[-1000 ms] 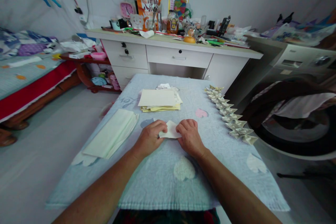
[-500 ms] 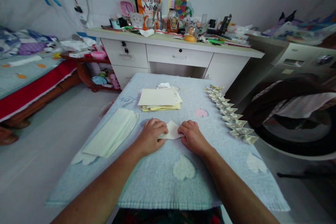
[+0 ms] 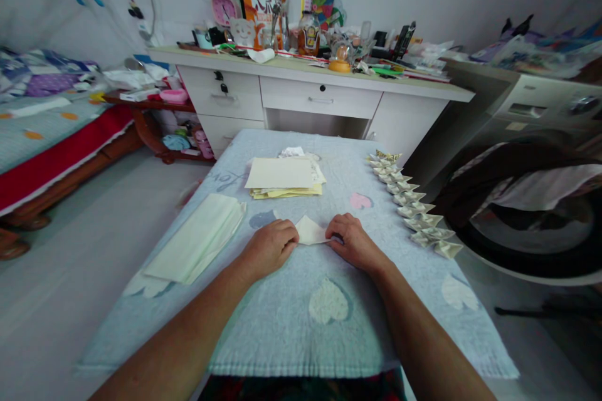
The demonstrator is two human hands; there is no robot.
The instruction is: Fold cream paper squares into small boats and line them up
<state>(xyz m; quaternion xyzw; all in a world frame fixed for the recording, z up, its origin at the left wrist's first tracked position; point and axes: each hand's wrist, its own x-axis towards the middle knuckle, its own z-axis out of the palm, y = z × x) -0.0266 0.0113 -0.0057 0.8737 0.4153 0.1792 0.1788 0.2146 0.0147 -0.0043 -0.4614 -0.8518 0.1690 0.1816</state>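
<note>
Head view: folded paper sits between both hands, peak toward 12 o'clock, long axis running 9 to 3.
Left hand: fingers curled in, pinching its 9 o'clock corner.
Right hand: small gap under the curled fingers, tips nipping the 3 o'clock corner.
Nearer hand: neither; both touch it.
Paper stack: beyond, toward 11 o'clock.

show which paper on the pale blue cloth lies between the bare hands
The small cream pointed folded paper, between the left hand and right hand; the pale green folded sheets and cream-topped rectangular paper stack lie apart from both.
</note>
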